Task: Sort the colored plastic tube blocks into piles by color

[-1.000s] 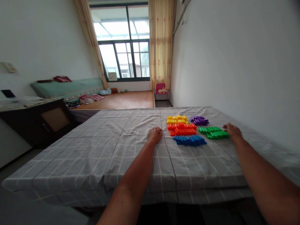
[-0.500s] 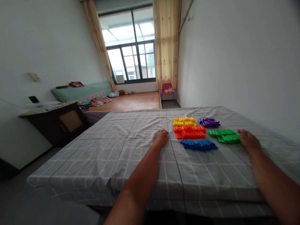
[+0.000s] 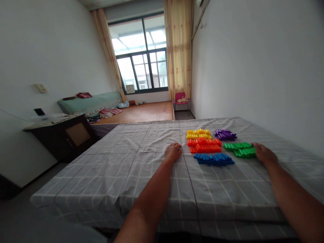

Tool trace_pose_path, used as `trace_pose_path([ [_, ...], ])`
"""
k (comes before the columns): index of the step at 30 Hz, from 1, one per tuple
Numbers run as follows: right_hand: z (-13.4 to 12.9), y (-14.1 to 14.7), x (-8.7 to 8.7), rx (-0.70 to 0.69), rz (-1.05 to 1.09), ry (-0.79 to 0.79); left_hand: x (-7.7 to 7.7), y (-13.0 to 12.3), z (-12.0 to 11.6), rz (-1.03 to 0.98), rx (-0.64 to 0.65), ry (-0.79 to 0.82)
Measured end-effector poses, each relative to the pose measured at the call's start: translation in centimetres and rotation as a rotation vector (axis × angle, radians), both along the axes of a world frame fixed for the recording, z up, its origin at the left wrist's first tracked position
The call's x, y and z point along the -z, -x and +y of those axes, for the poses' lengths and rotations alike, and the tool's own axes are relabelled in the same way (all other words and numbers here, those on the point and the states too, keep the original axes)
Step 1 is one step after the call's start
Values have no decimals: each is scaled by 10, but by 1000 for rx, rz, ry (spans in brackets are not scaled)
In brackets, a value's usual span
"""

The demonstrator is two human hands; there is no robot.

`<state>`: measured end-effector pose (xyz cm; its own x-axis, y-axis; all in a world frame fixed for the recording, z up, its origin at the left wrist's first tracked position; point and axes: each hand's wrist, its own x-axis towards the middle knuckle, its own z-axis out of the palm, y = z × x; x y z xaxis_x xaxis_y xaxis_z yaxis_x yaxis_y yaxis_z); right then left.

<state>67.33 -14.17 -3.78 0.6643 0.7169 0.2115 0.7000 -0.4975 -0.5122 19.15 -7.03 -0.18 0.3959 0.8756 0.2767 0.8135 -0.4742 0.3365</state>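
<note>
Rows of small coloured tubes lie on the cloth-covered table: yellow pieces (image 3: 198, 134) at the back, orange pieces (image 3: 204, 145) in front of them, blue pieces (image 3: 214, 159) nearest me, purple pieces (image 3: 225, 134) at the back right and green pieces (image 3: 241, 149) below the purple. My left hand (image 3: 173, 151) rests on the cloth left of the orange row, apart from it, fingers curled; whether it holds anything is hidden. My right hand (image 3: 264, 154) touches the right end of the green row, its fingertips against the tubes; its grip is too small to make out.
A grey checked cloth (image 3: 101, 175) covers the table. Behind it are a bed (image 3: 149, 111), a pink chair (image 3: 181, 98) and a window. A dark cabinet (image 3: 73, 133) stands at the left, and a white wall rises along the right.
My right hand has moved slightly left, with the right end of the green row shifting the same way. The whole view has tilted up a little. My left hand stays beside the orange row.
</note>
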Motion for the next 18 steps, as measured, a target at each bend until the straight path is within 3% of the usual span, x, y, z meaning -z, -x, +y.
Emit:
trace_pose_path([
  [18, 3, -11, 7, -87, 16, 88, 1, 0, 1, 20, 5, -9],
])
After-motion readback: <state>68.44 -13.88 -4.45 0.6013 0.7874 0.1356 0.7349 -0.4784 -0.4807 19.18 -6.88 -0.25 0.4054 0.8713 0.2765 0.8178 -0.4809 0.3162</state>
